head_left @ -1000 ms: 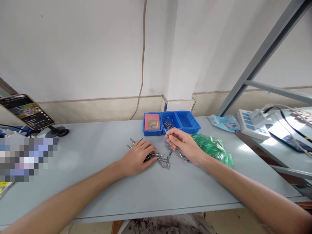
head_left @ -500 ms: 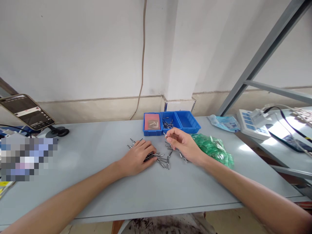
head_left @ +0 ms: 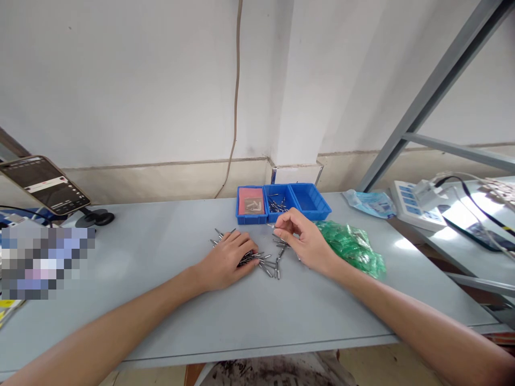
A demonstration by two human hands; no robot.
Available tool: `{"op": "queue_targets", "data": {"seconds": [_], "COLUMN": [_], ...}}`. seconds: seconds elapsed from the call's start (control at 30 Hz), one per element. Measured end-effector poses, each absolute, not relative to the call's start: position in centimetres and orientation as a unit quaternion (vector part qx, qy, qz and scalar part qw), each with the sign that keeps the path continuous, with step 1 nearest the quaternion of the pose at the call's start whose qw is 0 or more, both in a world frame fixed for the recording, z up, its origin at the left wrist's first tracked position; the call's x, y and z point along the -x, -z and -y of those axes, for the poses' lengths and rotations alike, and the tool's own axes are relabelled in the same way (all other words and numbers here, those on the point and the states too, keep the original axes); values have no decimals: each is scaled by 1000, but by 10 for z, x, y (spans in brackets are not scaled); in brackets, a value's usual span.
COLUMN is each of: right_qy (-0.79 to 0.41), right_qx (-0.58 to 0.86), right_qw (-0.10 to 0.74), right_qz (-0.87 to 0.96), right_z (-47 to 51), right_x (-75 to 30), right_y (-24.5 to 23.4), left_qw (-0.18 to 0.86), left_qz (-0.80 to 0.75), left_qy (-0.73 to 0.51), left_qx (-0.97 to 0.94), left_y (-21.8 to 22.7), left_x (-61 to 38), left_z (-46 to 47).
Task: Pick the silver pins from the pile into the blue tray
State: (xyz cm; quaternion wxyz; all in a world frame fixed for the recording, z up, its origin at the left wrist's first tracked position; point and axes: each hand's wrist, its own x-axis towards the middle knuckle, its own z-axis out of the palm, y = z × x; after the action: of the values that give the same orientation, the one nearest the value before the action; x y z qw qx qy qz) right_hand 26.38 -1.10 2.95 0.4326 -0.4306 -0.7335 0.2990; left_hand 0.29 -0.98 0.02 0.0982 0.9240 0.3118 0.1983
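Observation:
Slim metal pins (head_left: 266, 266) lie in a loose heap on the grey table. My left hand (head_left: 231, 261) rests palm down over the left part of this heap, fingers curled round several pins, some poking out past its thumb and fingertips. To the right, my right hand (head_left: 303, 238) pinches one small metal pin (head_left: 271, 225) between thumb and fingertips, just above the table and in front of the blue bins. A few loose pins (head_left: 280, 251) lie below and beside the right hand, partly hidden by it.
Three joined blue bins stand behind the hands: the left bin (head_left: 252, 220) holds a pink sheet and a small clear bag, the middle bin (head_left: 284, 188) metal pins. Green plastic bags (head_left: 352, 246) lie right. A phone (head_left: 44, 185) stands left; a power strip (head_left: 416, 206) sits far right.
My right hand has turned and shifted slightly, its pinched pin dipping lower and a little to the left. My left hand stays on the heap.

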Motion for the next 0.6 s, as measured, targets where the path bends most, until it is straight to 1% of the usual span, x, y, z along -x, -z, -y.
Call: {"op": "queue_targets", "data": {"seconds": [0.13, 0.27, 0.43, 0.6], "right_qy": [-264, -265, -301, -368], "right_qx": [436, 437, 427, 423], "right_qw": [419, 422, 438, 439], "right_qz": [751, 749, 732, 702], "right_z": [13, 12, 10, 9], "right_x": [-263, -264, -265, -264], "right_y": [-31, -31, -29, -31], "left_qw": [95, 97, 95, 88], "left_qz": [-310, -312, -312, -308], "left_qy": [-202, -196, -202, -206], "left_qx": [-924, -925, -923, -924], "left_y": [0, 0, 0, 2], "left_x": [-2, -2, -3, -3], "left_z": [10, 10, 10, 9]}}
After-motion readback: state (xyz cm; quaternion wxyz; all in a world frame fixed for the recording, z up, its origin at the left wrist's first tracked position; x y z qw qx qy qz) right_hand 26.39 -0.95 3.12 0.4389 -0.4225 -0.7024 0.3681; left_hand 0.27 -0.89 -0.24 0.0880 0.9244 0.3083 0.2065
